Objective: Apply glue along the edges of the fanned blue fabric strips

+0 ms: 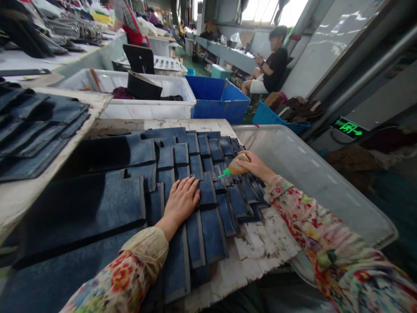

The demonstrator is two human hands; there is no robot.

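Several dark blue leather pieces [208,217] lie overlapped in rows on a worn white table [257,248]. My left hand [180,201] rests flat on them, fingers stretched out and together, pressing the pieces down. My right hand [256,165] is closed round a small amber glue bottle [236,167] with a green nozzle. The nozzle points left and down at the edge of a piece in the middle rows. Both my sleeves are floral.
A clear plastic tub [325,182] stands against the table's right side. White [146,108] and blue [218,100] bins sit behind. More dark pieces [32,126] are stacked at the left. A seated person [270,65] and another person [128,21] work farther back.
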